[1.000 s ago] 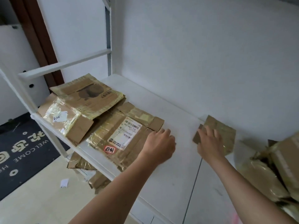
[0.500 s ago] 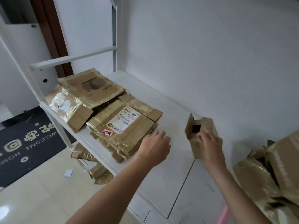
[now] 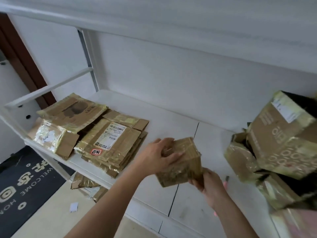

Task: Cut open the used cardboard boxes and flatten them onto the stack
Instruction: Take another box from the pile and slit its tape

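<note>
Partly, both hands hide the blurred small box (image 3: 181,162).

Matt cardboard box (image 3: 181,162), glossy tape

free: bare shelf (image 3: 171,117) between piles | blocked left: flattened stack (image 3: 109,143) | blocked right: box heap (image 3: 283,143)
</note>
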{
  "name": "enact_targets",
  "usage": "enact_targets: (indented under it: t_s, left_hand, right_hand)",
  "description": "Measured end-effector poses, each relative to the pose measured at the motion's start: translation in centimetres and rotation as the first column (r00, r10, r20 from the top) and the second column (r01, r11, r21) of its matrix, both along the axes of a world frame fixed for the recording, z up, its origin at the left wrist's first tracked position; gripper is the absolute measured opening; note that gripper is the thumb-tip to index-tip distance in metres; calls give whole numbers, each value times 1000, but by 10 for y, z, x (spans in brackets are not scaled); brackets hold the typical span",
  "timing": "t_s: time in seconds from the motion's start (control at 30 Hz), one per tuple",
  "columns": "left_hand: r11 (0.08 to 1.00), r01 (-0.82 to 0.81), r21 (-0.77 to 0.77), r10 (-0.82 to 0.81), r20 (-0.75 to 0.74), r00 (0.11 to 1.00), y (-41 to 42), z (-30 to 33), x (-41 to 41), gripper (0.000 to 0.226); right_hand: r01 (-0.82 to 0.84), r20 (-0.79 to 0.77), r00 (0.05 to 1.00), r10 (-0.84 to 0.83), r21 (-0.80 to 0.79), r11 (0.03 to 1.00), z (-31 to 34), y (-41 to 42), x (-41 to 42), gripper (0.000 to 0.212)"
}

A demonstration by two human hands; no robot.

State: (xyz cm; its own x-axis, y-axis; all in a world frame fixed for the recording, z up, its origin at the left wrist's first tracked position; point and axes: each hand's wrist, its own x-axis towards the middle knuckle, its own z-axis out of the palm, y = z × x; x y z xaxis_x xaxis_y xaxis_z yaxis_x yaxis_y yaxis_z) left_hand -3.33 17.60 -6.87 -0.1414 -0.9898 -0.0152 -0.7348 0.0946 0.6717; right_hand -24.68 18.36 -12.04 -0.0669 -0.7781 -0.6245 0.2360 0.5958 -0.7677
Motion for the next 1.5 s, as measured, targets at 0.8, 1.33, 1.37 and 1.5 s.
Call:
enact_targets:
  t_s: [0.8,1.33,1.37,1.5]
  left_hand:
    - [893,-410,183,354,276,894,12,-48,-75,54]
    - [908,-303,288,276,131,952,9,-58,-52,53]
    - [905,-300,300,277,117,954,8,-58,-52,52]
    - [872,-270,408,295,1,955,7,-55,-45,42]
  right_hand:
    - [-289,-691,648,-321,-613,736,-4,16,-71,20]
    - [-380,-558,814,-163,-723,577,-9,2,17,14]
    - [-384,-566,806,-174,-723,575,-9,0,18,17]
    - [-433,-607,775,-176,-713,551,-12,-4,17,20]
